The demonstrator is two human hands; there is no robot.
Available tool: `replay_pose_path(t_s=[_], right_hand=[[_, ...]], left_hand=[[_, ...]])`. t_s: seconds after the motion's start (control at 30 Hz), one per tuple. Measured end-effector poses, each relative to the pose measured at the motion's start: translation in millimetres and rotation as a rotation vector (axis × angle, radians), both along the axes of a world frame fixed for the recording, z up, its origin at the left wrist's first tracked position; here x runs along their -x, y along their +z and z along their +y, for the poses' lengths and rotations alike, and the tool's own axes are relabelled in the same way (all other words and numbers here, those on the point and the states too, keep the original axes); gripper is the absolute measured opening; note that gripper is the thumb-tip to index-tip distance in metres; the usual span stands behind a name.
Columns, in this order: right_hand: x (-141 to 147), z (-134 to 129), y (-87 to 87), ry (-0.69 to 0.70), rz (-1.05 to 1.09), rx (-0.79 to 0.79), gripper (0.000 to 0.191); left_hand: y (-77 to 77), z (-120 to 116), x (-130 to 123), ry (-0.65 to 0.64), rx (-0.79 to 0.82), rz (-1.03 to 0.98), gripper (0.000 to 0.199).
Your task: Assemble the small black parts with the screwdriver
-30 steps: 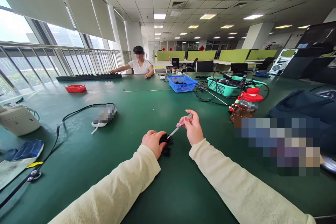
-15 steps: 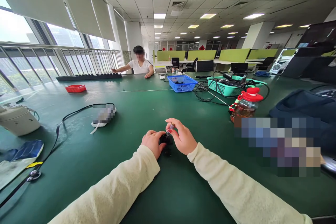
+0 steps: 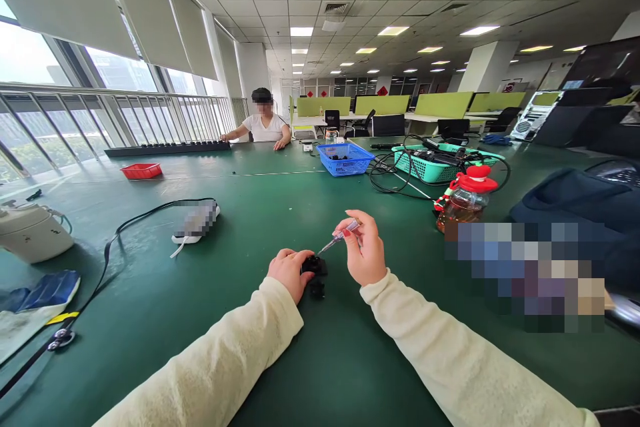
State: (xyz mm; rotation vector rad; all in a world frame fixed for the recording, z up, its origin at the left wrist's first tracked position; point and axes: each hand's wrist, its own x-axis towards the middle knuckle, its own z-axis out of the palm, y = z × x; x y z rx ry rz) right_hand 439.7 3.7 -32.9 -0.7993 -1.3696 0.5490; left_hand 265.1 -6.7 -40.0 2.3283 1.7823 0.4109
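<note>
A small black part (image 3: 316,267) rests on the green tabletop in front of me; its exact kind is too dark to make out. My left hand (image 3: 289,273) is closed on its left side, thumb and fingers pinching it. In my right hand (image 3: 367,250) is a small screwdriver (image 3: 345,232) with a clear handle, gripped between thumb and fingers. The tool slants down to the left, its tip at the top of the black part; whether it touches is too small to tell.
Across the green table (image 3: 260,213) lie a red tray (image 3: 142,171), a blue basket (image 3: 345,160) and a teal basket (image 3: 430,167) with cables. A red-lidded bottle (image 3: 465,200) stands right, a white pot (image 3: 33,233) left, a strap (image 3: 107,253) nearby. A person (image 3: 265,125) sits opposite.
My right hand has moved right and tipped back, so the screwdriver leans over and shows more of its length. My left hand keeps its hold on the black part.
</note>
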Motion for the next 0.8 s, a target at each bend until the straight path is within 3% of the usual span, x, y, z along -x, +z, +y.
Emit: replay_pose_path(t_s=[0.3,0.57,0.8], right_hand=[[2.2,2.8,-2.4,0.002,-0.069,0.021,0.023],[1.7,12.0,-7.9,0.065,-0.058,0.148,0.027],[3.2,9.4,-8.5,-0.023,-0.206,0.056,0.034]], left_hand=[[1.0,-0.4,-0.3,-0.004,0.022,0.006,0.045],[2.4,-0.6,-1.6,0.001,0.028,-0.001,0.047],[3.2,-0.8,-2.2,-0.019,0.002,-0.013,0.043]])
